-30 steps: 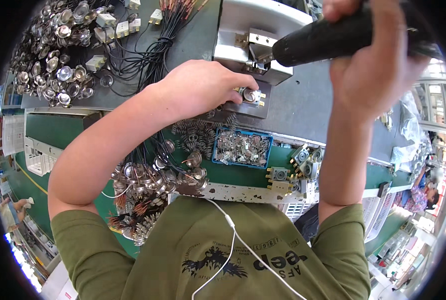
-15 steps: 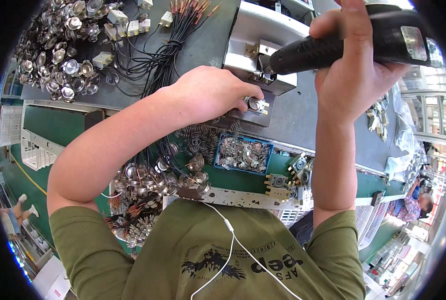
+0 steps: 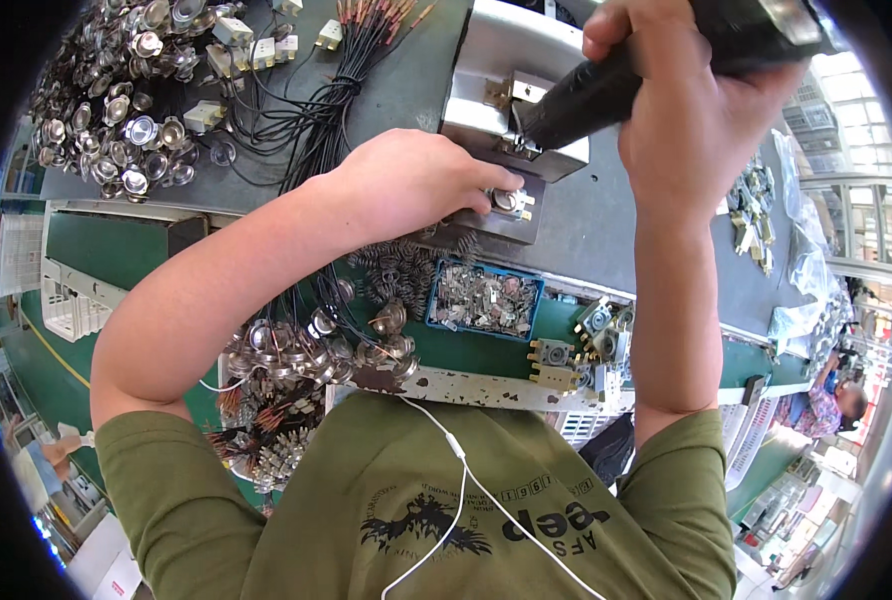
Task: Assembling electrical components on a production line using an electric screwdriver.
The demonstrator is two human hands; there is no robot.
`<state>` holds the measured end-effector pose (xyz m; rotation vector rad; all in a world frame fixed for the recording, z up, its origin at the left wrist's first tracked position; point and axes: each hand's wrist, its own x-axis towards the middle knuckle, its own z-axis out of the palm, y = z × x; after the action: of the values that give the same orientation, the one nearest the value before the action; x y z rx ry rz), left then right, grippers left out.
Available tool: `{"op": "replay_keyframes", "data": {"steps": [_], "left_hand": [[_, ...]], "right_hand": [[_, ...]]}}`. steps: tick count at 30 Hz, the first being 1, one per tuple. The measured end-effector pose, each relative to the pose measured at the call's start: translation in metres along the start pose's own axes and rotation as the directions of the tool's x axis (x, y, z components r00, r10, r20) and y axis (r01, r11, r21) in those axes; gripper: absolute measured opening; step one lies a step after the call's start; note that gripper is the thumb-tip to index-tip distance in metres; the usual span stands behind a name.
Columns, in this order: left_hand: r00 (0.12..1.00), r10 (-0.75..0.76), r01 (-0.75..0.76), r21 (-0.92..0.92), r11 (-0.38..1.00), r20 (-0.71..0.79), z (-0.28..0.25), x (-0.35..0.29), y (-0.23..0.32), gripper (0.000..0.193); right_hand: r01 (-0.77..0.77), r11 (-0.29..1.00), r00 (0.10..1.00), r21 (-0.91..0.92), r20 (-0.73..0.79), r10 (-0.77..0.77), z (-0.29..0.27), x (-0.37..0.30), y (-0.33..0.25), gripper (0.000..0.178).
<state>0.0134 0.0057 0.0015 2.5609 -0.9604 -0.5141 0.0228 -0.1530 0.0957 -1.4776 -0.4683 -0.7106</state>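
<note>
My right hand (image 3: 678, 125) is wrapped round a black power screwdriver (image 3: 591, 98) with a long tapered nose. Its tip meets small metal parts on the side of a silver metal housing (image 3: 481, 60); the exact contact point is hidden. My left hand (image 3: 411, 170) pinches a small round metal thermostat-like part (image 3: 507, 201) with brass tabs, thumb and forefinger at its left side. That part rests on a flat metal block (image 3: 524, 228) at the near edge of the grey bench (image 3: 396, 95).
Shiny metal cups (image 3: 126, 100) and black wires (image 3: 316, 130) lie at left. Nearer me are coiled springs (image 3: 396, 275), a blue tray (image 3: 538, 310) of small metal pieces, and several square switch-like parts (image 3: 556, 355). Clear plastic bags (image 3: 801, 270) sit at right.
My right hand has shifted slightly up and left, tilting the power screwdriver more steeply, its nose still at the housing. My left hand stays almost where it was on the round part.
</note>
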Motion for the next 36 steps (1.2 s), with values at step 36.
{"op": "replay_keyframes", "data": {"steps": [36], "left_hand": [[0.985,0.106,-0.095,0.081,0.992,-0.137,0.005,0.0,-0.002,0.034]], "right_hand": [[-0.11,0.978,0.992,-0.179,0.041,0.119,-0.02,-0.053,-0.013,0.01]]}}
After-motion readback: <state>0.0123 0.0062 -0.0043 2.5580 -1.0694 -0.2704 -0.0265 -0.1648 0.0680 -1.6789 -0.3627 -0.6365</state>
